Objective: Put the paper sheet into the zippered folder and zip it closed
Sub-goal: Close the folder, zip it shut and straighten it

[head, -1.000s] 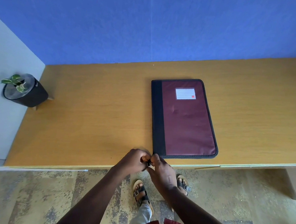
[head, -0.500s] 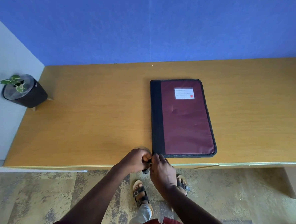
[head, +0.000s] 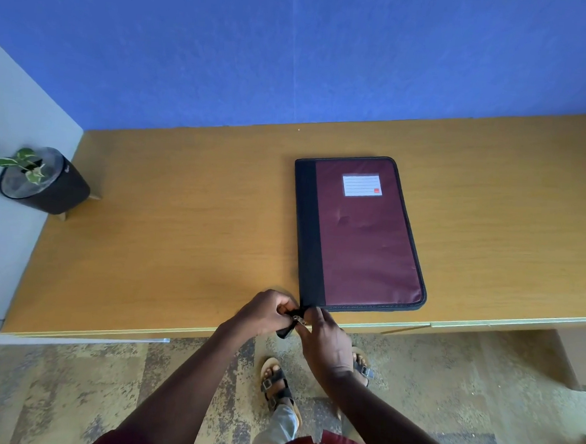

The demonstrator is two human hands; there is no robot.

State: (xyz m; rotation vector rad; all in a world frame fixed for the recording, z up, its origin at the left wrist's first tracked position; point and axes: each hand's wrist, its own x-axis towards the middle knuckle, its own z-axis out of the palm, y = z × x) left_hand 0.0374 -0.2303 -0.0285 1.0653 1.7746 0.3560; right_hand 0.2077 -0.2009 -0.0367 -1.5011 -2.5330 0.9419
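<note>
Zippered folder (head: 361,234) lies shut on the worktop (head: 181,232); no paper sheet showing, probably inside. Since a second ago the hands have eased off its near-left corner, zipper pull (head: 300,320) drawn out with them: likely end of zip run. Left hand (head: 268,311) curled, pinching tab; right hand (head: 327,340) pinching the pull, both just off that corner.

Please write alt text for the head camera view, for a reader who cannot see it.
Both hands, left hand and right hand, pinch the zipper pull at the near left corner of a closed maroon folder lying flat on a wooden desk. A small potted plant stands far left.
</note>
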